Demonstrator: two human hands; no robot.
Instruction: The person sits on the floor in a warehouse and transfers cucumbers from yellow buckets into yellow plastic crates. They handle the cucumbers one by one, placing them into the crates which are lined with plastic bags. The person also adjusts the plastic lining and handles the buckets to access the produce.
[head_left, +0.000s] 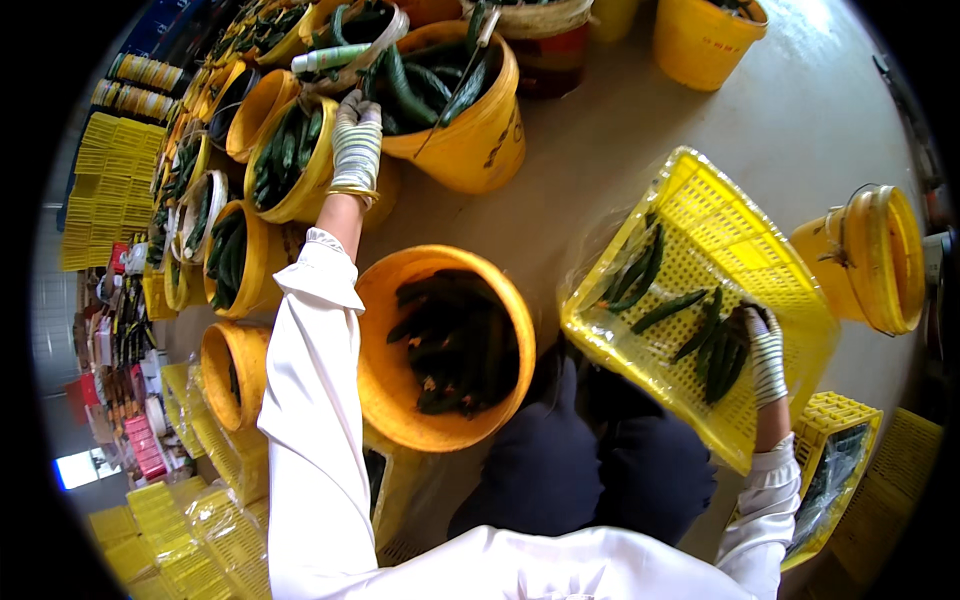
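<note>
My left hand (357, 146), in a striped knit glove, reaches out to the rim of a yellow bucket (465, 154) full of cucumbers (412, 94); its fingertips are partly hidden, so its hold is unclear. Over that bucket lies a thin rod with a pale handle (488, 28). My right hand (763, 352), gloved alike, is inside a yellow perforated plastic crate (750, 217) lined with clear film, its fingers at a group of cucumbers (724, 360). More cucumbers (637, 270) lie at the crate's far left. Between my arms stands an orange-yellow bucket (386, 315) partly filled with dark cucumbers (457, 345).
Several buckets of cucumbers (289, 150) crowd the left. A lidded yellow bucket (862, 247) with a wire handle stands beyond the crate at right. A yellow crate with film (840, 420) is near my right arm. Stacked yellow crates (112, 187) stand far left, others (161, 525) lower left.
</note>
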